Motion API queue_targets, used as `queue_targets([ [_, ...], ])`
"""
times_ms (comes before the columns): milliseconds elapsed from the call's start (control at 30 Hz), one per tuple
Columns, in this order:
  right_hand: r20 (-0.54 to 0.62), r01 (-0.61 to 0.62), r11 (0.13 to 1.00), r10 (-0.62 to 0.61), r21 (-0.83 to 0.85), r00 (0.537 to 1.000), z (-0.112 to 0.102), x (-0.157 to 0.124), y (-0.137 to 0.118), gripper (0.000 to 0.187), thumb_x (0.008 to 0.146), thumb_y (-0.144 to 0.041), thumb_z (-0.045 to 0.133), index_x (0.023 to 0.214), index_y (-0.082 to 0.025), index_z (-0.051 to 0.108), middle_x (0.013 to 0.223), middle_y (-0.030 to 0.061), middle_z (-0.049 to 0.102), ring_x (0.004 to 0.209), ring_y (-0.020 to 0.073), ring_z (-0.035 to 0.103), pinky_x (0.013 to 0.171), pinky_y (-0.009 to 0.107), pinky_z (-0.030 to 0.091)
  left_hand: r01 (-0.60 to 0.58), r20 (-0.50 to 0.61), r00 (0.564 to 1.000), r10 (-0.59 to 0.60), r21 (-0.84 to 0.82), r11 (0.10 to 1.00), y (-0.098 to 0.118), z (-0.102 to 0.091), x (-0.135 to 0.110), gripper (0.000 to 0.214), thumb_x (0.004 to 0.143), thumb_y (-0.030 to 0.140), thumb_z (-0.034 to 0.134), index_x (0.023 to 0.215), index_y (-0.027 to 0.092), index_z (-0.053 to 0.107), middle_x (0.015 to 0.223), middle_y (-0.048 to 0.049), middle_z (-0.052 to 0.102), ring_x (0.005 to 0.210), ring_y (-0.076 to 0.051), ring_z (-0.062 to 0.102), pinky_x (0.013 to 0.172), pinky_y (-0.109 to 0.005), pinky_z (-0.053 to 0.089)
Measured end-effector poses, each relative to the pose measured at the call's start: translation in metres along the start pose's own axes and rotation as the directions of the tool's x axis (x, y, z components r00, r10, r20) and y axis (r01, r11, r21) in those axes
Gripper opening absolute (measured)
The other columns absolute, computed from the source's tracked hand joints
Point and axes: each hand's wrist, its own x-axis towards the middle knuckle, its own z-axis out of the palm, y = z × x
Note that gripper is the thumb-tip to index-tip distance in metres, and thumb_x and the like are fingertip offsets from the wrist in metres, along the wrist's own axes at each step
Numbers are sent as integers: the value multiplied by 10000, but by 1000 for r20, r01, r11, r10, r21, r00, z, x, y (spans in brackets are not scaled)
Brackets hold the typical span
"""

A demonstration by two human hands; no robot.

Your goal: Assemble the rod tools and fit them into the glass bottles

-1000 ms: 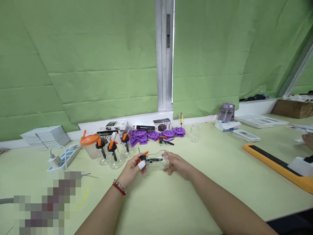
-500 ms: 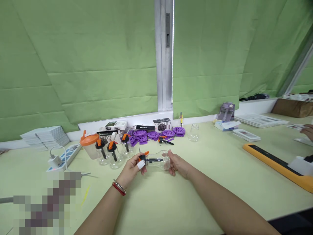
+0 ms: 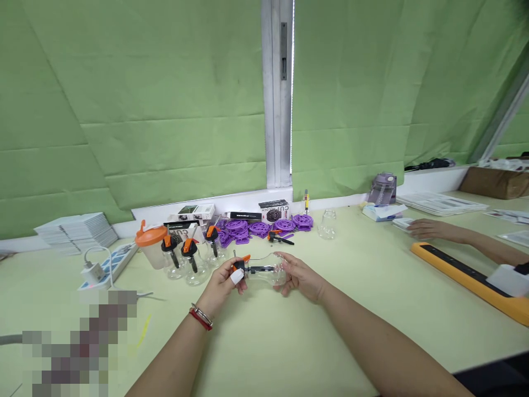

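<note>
**Bottle held sideways at mid-desk**

A clear glass bottle (image 3: pixel 270 271) lies on its side between both hands, low over the middle of the desk (image 3: pixel 289 342). The left hand (image 3: pixel 221 284) pinches the black-and-orange cap (image 3: pixel 241 267) at the bottle's neck, with a white cover on one fingertip. The right hand (image 3: pixel 301 277) curls round the bottle's base. Behind them, toward the far edge, stand three capped bottles (image 3: pixel 190 259), an orange-lidded cup (image 3: pixel 151 245) and purple parts (image 3: pixel 264 227). A co-worker's hand (image 3: pixel 424 228) lies flat near the right edge.
</note>
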Motion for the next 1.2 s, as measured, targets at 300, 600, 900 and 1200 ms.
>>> queue_targets([
  [300,-85,44,998,-48,-47,995,0,2,3,622,825,-579,516,1322,-222,402,1264,146,503,870,175,625,615,284,535,24,-12,1000,-24,16,1000,5,4,-2,521,753,429,651,1161,140,503,747,-34,626,566,-126,576,543,-287,484],
  [600,-23,14,1000,-14,-17,1000,8,-3,-2,580,775,-475,624,1283,-298,408,1035,59,585,716,171,662,518,257,495,-3,-10,1000,3,16,1000,5,1,-2,489,772,426,630,1164,151,531,758,-35,623,572,-126,577,539,-278,466],
  [900,-61,-94,995,91,-40,994,4,0,4,723,840,-680,346,1373,-192,311,1060,163,619,726,198,651,467,261,483,12,-10,1000,-12,20,1000,8,4,-3,467,772,421,627,1147,162,529,748,-21,603,556,-118,565,521,-270,459],
  [1200,9,60,998,-60,16,998,14,-7,-8,609,771,-436,652,1305,-355,371,1223,77,478,865,184,630,605,286,520,-7,11,1000,7,24,1000,6,0,-1,453,798,422,602,1153,159,503,739,-10,577,566,-114,557,530,-266,460],
])
